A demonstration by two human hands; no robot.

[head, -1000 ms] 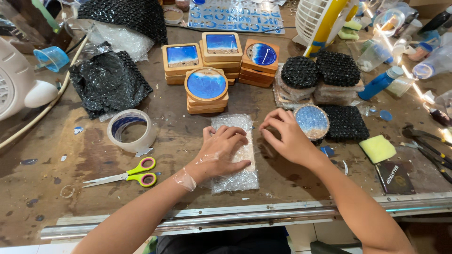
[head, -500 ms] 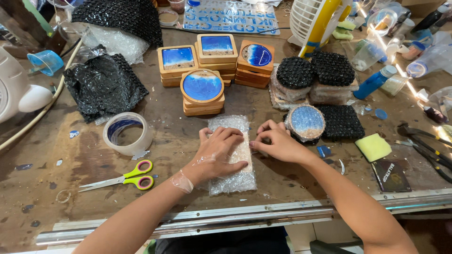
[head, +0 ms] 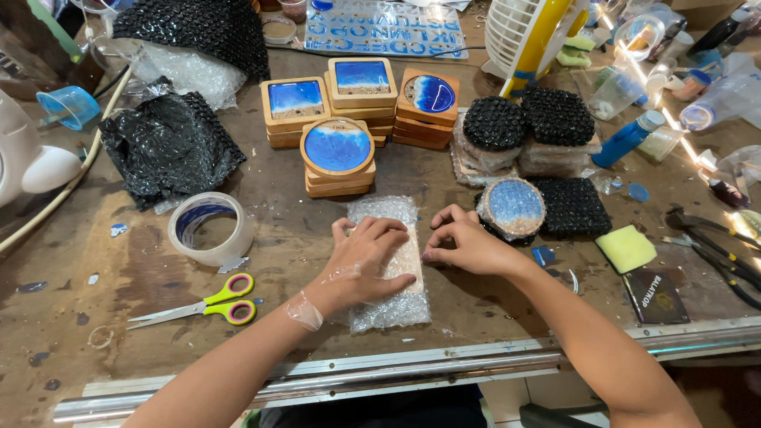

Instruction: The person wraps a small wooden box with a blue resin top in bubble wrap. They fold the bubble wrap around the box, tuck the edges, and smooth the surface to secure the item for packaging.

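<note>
Since a second ago the right hand (head: 468, 246) has come in from beside the round coaster to the right edge of the bubble-wrapped piece (head: 392, 265), and the left hand (head: 369, 265) has stayed flat on top of it. That left hand lies palm down with its fingers spread, pressing the wrap; a scrap of clear tape (head: 305, 311) clings to its wrist. The right hand has its fingers curled together, their tips touching the wrap's right side, just beside the left hand's fingertips. Neither hand is closed around anything. The wrapped piece lies flat on the desk (head: 301, 238), near its front edge, directly before the person.

Left of the hands lie the scissors (head: 208, 303) with yellow and pink handles, and beyond them a roll of clear tape (head: 211, 228). Just right of the right hand sits a round blue coaster (head: 514, 206), resting against a black mesh-wrapped square (head: 572, 208). Behind the hands stand stacks of wooden coasters (head: 339, 154) with blue resin tops, some square, some round. To their right are more black-wrapped bundles (head: 527, 123). At the far left lies a heap of black bubble wrap (head: 168, 147). A yellow sponge (head: 626, 247) and pliers (head: 717, 242) lie at the right.
</note>
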